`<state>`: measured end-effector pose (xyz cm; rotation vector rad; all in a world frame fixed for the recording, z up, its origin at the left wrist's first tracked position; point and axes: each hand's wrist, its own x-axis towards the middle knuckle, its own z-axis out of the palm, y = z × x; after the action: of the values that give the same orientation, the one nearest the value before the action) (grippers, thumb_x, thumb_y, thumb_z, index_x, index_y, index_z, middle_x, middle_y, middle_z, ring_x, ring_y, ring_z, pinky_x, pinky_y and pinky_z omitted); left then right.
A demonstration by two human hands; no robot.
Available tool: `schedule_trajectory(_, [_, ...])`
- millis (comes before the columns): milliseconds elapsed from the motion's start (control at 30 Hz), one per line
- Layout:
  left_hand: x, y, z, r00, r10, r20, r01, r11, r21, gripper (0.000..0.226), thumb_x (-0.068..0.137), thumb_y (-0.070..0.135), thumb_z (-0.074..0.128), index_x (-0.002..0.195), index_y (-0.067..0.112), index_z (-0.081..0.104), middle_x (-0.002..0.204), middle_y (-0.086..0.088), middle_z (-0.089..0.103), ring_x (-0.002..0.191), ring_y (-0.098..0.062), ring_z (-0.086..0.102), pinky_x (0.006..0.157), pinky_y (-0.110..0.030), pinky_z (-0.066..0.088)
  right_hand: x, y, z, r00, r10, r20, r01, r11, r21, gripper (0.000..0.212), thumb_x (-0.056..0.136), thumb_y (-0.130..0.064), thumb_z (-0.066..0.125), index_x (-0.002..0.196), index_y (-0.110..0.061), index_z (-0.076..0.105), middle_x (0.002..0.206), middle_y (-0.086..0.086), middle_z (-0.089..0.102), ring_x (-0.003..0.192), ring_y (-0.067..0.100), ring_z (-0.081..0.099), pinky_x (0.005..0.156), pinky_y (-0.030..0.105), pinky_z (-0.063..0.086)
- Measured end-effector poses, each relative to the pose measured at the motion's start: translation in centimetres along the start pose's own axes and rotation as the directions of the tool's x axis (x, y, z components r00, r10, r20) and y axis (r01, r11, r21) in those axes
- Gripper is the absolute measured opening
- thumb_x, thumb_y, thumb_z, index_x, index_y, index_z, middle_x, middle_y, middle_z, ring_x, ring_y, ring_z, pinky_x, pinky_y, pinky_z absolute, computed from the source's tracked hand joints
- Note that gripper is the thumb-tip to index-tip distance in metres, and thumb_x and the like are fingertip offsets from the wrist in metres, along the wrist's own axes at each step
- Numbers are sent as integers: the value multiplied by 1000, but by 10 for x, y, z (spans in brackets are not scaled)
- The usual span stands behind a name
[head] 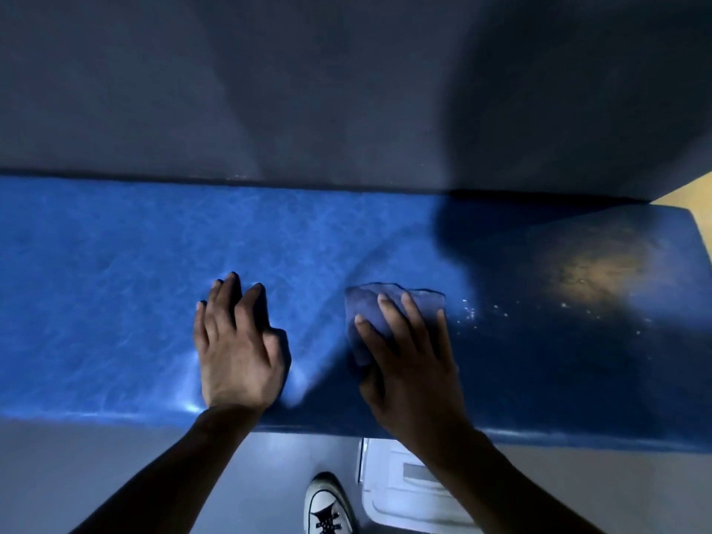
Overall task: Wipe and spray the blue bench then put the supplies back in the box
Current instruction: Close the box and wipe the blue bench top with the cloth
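- Nearest the camera, two bare forearms reach forward from the bottom edge toward the blue bench [115,283], which runs across the middle of the view against a grey wall [308,90].
- Left hand [237,352] lies palm down on the bench seat, fingers straight and slightly spread, holding nothing.
- Right hand [408,360] presses flat on a bluish cloth [370,314]; its fingers are straight and a little apart on top of the cloth, not curled round it.
- That cloth lies on the seat just right of the left hand, apart from it, with its far edge showing past the fingertips.
- Small shiny droplets [472,314] dot the seat just right of the cloth, in the shadowed part of the bench.
- Below the bench's front edge, a white-toed laced shoe [327,502] stands on the grey floor [96,456], beside a pale box [404,491] partly hidden under the right forearm.
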<state>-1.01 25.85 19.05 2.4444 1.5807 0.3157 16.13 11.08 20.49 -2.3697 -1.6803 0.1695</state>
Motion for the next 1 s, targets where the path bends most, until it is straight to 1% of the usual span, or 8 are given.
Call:
schedule_trajectory(100, [-2, 3, -7, 999, 19, 46, -17, 999, -35, 59, 85, 25, 42, 143, 12, 42, 160, -18, 30, 154, -35, 18, 126, -55, 11, -30, 13, -9, 995, -70, 75, 72, 997, -24, 65, 76, -30, 60, 141, -26, 57, 160, 7, 42, 153, 34, 29, 117, 65, 24])
schedule_trajectory(200, [-4, 12, -10, 999, 21, 48, -18, 997, -69, 58, 87, 24, 45, 143, 11, 43, 158, -20, 31, 153, -37, 21, 125, -56, 12, -46, 28, -17, 982, -131, 134, 135, 991, -21, 61, 77, -29, 59, 137, -28, 59, 164, 3, 36, 155, 31, 26, 118, 65, 24])
schedule_trajectory(400, [-14, 58, 9, 984, 148, 95, -136, 983, -119, 61, 85, 18, 53, 145, 8, 47, 161, -21, 31, 153, -37, 23, 127, -52, 12, -48, 51, -27, 948, -232, 217, 246, 968, -41, 71, 75, -30, 57, 146, -32, 50, 169, 1, 25, 157, 29, 17, 120, 63, 22])
schedule_trajectory(500, [-27, 95, 24, 973, 211, 96, -200, 973, -115, 53, 92, 14, 45, 145, 7, 50, 162, -20, 33, 154, -35, 23, 127, -52, 16, -43, 70, -31, 924, -314, 220, 331, 943, -44, 75, 76, -30, 59, 150, -32, 46, 169, 2, 23, 157, 28, 16, 121, 61, 21])
schedule_trajectory(633, [-34, 110, 30, 981, 176, 77, -166, 979, -115, 56, 90, 16, 39, 145, 9, 49, 162, -18, 33, 155, -33, 23, 127, -50, 18, -15, 100, -33, 893, -393, 219, 418, 905, -79, 80, 71, -29, 61, 150, -29, 47, 168, 4, 26, 157, 26, 19, 121, 60, 20])
schedule_trajectory(733, [-35, 111, 29, 980, 191, 58, -185, 979, -84, 60, 86, 18, 43, 144, 8, 51, 161, -19, 35, 153, -34, 28, 125, -51, 23, 28, 121, -27, 923, -325, 206, 359, 919, -160, 80, 74, -32, 56, 153, -29, 43, 168, 7, 25, 157, 28, 20, 122, 61, 17])
schedule_trajectory(833, [-34, 113, 32, 982, 183, 46, -181, 982, -53, 61, 85, 17, 46, 144, 8, 50, 160, -18, 36, 153, -33, 29, 125, -50, 23, 68, 132, -21, 969, -212, 128, 235, 951, -202, 77, 75, -32, 48, 152, -27, 46, 166, 9, 31, 155, 32, 25, 119, 63, 21])
schedule_trajectory(1000, [-36, 115, 32, 983, 179, 40, -177, 983, -38, 59, 86, 15, 52, 144, 9, 50, 160, -17, 38, 152, -32, 31, 126, -48, 22, 103, 130, -19, 997, 62, 52, -56, 992, -113, 77, 77, -37, 35, 152, -22, 44, 164, 16, 32, 152, 40, 27, 116, 70, 23])
